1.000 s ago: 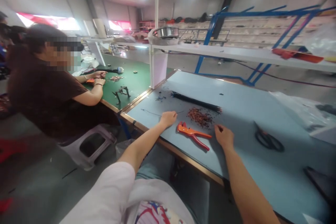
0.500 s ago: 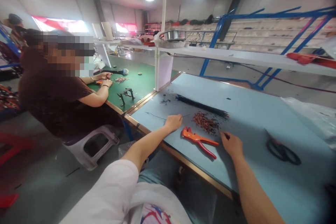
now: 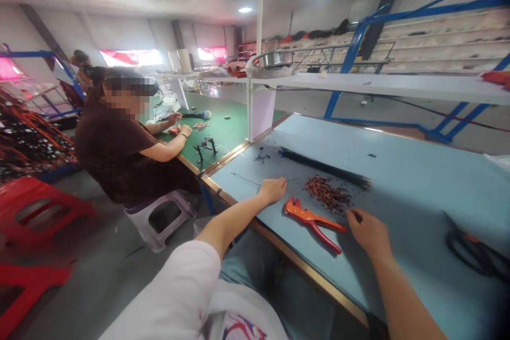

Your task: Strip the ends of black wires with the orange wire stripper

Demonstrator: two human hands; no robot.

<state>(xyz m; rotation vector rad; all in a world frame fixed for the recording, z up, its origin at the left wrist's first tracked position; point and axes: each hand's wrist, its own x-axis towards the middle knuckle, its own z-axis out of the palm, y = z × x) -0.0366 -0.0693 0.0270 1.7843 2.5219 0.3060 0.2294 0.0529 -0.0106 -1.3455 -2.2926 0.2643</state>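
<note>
- In the head view, the left hand [image 3: 273, 190] rests over the blue table [image 3: 422, 191], fingers curled closed around one thin dark wire [image 3: 246, 179], which shows on both sides of the fist.
- The right hand [image 3: 368, 229] is near the table's front edge, its fingers bent inward with only a small dark hollow showing; whether the fingertips meet or pinch anything, I cannot tell.
- The pliers [image 3: 305, 215], orange and red, lie unheld between the hands, handles spread, one handle end just beside the right hand.
- Beyond the pliers, the scraps [image 3: 326, 193], brownish and loose, form a low heap; judging by it, a good many pieces have been worked already.
- Behind the heap lies the bundle [image 3: 324, 163] of black wires, out of either hand. Its ends look paler, but are too small to show whether these wires are finished or waiting, so the amount left cannot be counted.
- The wire in the left hand appears to be the one being worked; its ends are too fine to judge.
- A few blue bits [image 3: 262, 156] lie left of the bundle; scissors [image 3: 472, 244] lie well to the right.
</note>
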